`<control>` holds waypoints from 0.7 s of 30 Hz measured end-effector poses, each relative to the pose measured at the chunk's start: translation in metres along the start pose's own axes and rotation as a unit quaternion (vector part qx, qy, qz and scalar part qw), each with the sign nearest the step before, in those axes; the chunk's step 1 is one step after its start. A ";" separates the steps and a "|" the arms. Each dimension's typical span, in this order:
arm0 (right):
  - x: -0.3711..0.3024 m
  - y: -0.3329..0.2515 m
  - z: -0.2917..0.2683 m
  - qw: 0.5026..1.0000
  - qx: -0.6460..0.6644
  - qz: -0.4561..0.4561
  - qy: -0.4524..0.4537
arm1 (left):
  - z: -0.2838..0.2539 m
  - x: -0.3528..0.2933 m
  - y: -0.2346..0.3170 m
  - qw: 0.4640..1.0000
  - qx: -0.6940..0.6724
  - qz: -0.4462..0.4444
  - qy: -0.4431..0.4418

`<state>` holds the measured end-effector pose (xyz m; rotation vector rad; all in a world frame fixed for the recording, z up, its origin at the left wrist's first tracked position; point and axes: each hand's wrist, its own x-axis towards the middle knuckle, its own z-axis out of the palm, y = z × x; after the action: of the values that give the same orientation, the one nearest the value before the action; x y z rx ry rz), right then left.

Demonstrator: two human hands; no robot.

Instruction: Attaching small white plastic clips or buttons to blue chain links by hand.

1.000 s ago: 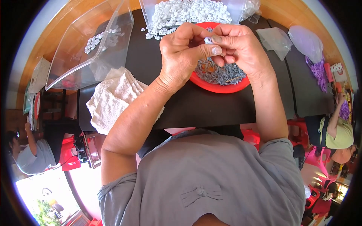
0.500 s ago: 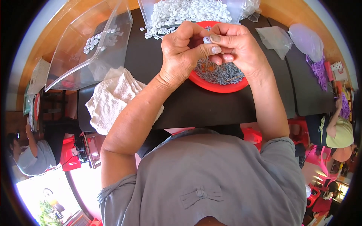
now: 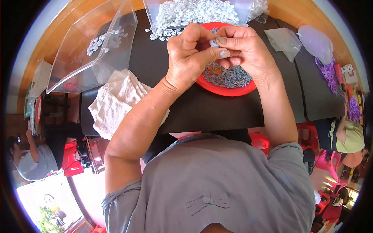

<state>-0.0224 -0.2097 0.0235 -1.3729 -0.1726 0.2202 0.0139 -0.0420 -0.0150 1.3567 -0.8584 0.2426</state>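
Your left hand and right hand pinch one small white piece together above the red dish; loosen either grip and it could drop among the grey bits below

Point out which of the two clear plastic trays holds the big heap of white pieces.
The clear tray at the top centre, just beyond the hands, is heaped full; the left tray, tilted, holds only a small scatter of white pieces.

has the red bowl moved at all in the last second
No. The red bowl sits in the same spot on the black table, just right of the white cloth, with both hands above it as before.
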 end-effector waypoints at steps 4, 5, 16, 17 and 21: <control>0.002 0.004 0.002 0.999 0.045 -0.008 -0.016 | -0.005 0.000 0.005 0.994 0.110 0.003 -0.003; 0.003 0.006 0.002 0.997 0.070 -0.015 -0.027 | -0.006 0.000 0.004 0.994 0.110 0.003 -0.002; 0.002 0.001 -0.001 0.997 -0.057 -0.037 0.044 | -0.004 0.007 -0.008 0.995 -0.080 -0.065 0.006; 0.002 0.000 -0.003 0.996 -0.060 -0.040 0.047 | -0.004 0.007 -0.009 0.994 -0.081 -0.066 0.006; 0.000 -0.002 -0.004 0.998 -0.046 -0.029 0.039 | -0.003 0.006 -0.008 0.998 -0.030 -0.057 0.012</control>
<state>-0.0215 -0.2139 0.0250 -1.4644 -0.1589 0.1110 0.0240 -0.0431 -0.0175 1.3405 -0.7603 0.1426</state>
